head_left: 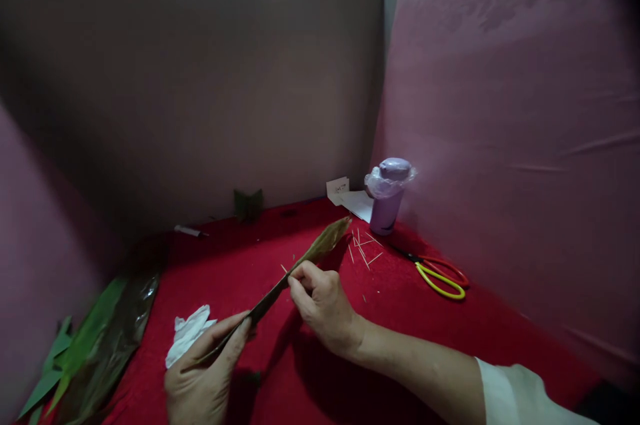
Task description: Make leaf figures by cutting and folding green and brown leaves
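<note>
A long, folded brownish-green leaf (326, 241) is held slantwise above the red cloth, its far tip pointing up to the right. My left hand (210, 365) grips its near end, thumb on one side and fingers on the other. Along its middle, my right hand (325, 308) is closed in a pinch at the edge. A pale toothpick tip (284, 269) shows just beyond the leaf by my right fingertips; whether it goes through the leaf or lies behind it I cannot tell. Several loose toothpicks (361, 248) lie on the cloth past the leaf tip.
Scissors (440, 277) with red and yellow handles lie at right, near a purple bottle (386, 208) and white cards (357, 203). A crumpled tissue (190, 333), green leaves (95, 318), a syringe-like item (189, 231) and a folded green leaf piece (248, 203) rest on the red cloth (240, 258).
</note>
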The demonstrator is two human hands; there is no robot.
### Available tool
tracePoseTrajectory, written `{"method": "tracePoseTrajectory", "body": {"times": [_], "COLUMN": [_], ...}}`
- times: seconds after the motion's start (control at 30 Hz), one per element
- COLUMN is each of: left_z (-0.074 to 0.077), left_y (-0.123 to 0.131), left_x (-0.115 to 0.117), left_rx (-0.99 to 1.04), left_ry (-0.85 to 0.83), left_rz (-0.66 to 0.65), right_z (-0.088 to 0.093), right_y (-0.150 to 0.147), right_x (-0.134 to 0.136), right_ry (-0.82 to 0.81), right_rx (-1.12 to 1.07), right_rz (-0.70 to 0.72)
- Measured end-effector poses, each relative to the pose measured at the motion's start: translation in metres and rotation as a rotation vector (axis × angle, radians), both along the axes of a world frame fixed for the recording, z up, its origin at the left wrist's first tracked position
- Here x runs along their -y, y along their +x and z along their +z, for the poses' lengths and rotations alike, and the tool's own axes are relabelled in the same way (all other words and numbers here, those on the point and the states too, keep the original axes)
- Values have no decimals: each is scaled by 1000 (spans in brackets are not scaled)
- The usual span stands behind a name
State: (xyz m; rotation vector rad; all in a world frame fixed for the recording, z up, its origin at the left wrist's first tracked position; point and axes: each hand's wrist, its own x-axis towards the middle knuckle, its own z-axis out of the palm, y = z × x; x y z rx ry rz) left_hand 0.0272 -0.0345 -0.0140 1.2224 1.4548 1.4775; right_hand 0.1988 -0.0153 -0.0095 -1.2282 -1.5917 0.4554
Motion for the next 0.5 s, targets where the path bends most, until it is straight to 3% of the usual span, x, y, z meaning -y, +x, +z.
{"method": "tracePoseTrajectory", "body": {"times": [0.37, 0.5], "left_z": [4, 8], "left_y": [-2, 2], "left_x": [0, 0], "left_rx": [-34, 53], "left_ry": [-1, 10], "left_rz": [-81, -120], "right_z": [0, -2], "right_y": [1, -2], "right_x": [-1, 2], "right_ry": [-6, -6], "right_rx": [0, 10], "right_rz": [-6, 7]}}
